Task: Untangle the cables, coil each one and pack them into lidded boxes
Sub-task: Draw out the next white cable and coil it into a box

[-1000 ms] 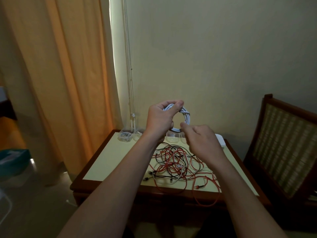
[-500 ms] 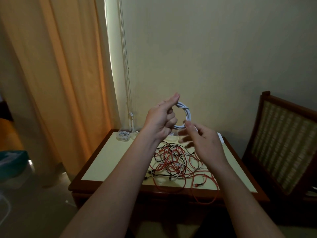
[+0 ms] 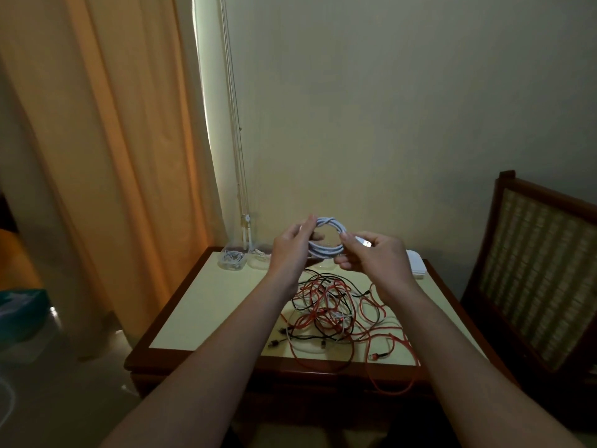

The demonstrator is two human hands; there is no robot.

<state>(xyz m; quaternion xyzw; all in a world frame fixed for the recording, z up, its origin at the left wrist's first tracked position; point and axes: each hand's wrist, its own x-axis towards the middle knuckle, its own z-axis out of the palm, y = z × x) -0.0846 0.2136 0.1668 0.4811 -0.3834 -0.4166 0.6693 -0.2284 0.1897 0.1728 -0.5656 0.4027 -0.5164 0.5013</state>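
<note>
I hold the white coil (image 3: 327, 238) in the left hand (image 3: 290, 252), the right hand (image 3: 376, 255) pinching its plug (image 3: 366, 243); any slack could spring loops into the table's (image 3: 210, 302) front-edge tangle (image 3: 329, 313).

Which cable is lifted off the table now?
The white coiled cable, gripped by the left hand and right hand; the red and black cables lie tangled on the table.

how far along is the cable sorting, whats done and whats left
Done: a clear box at the far edge of the table already holds a coiled white cable. In hand: the left hand grips a nearly finished white coil while the right hand pinches its plug end. Left: the tangle of red, black and white cables on the table, plus boxing this coil.
</note>
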